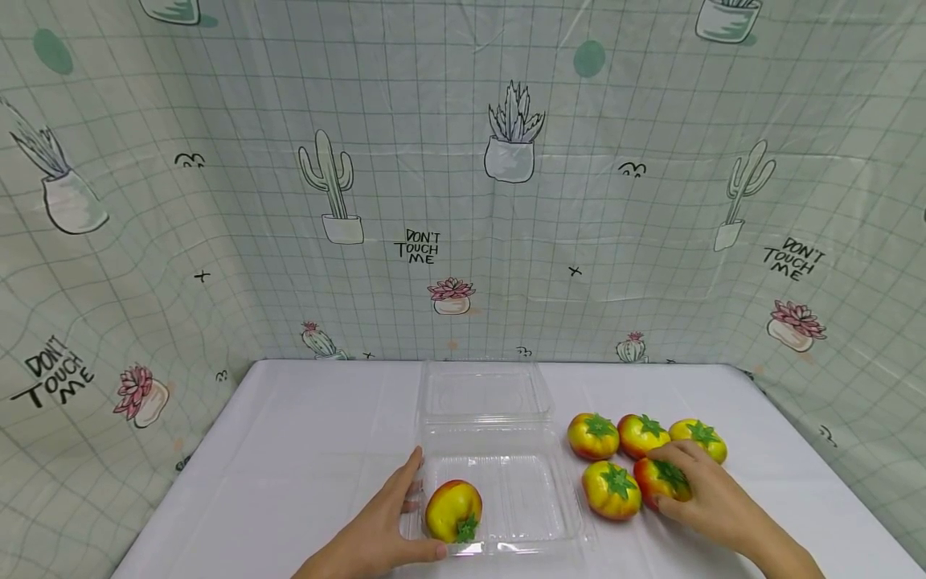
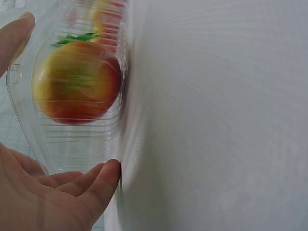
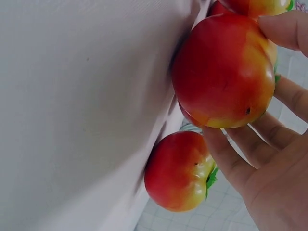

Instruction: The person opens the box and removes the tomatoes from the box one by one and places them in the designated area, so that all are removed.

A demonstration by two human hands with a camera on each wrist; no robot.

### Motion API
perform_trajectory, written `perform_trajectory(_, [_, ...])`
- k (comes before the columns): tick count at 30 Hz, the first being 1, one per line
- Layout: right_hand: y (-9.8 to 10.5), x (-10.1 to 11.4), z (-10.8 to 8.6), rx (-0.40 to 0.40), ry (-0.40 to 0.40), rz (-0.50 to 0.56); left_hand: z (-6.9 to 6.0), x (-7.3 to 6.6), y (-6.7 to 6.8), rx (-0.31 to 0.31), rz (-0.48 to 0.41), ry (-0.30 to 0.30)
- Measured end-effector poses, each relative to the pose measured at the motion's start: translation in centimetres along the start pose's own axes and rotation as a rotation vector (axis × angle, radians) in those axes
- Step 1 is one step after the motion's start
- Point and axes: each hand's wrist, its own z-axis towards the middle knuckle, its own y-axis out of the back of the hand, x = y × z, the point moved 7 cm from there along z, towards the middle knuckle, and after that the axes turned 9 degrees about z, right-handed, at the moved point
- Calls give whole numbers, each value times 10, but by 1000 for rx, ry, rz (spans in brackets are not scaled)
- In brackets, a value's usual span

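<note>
A clear plastic clamshell container (image 1: 524, 503) lies with its lid (image 1: 486, 394) folded back. One yellow-red persimmon (image 1: 452, 508) sits in its front left corner. My left hand (image 1: 378, 527) rests against that corner, with the thumb at the front rim and the extended fingers along the left side. On the right, my right hand (image 1: 712, 492) grips a persimmon (image 3: 224, 72) between thumb and fingers, at the front of a group. Beside it is another persimmon (image 1: 611, 492). Behind stand a persimmon (image 1: 589, 441), a redder one (image 1: 637, 441) and a third (image 1: 712, 444) partly behind my hand.
The white-covered table (image 1: 311, 450) extends on both sides of the container. A checked curtain (image 1: 405, 193) printed with cacti and potted plants hangs behind the table and along its left and right sides.
</note>
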Motion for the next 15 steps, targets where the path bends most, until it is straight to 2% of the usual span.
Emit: perform_trajectory(15, [7, 13, 1, -27, 56, -30, 0, -1, 0, 0, -9, -4])
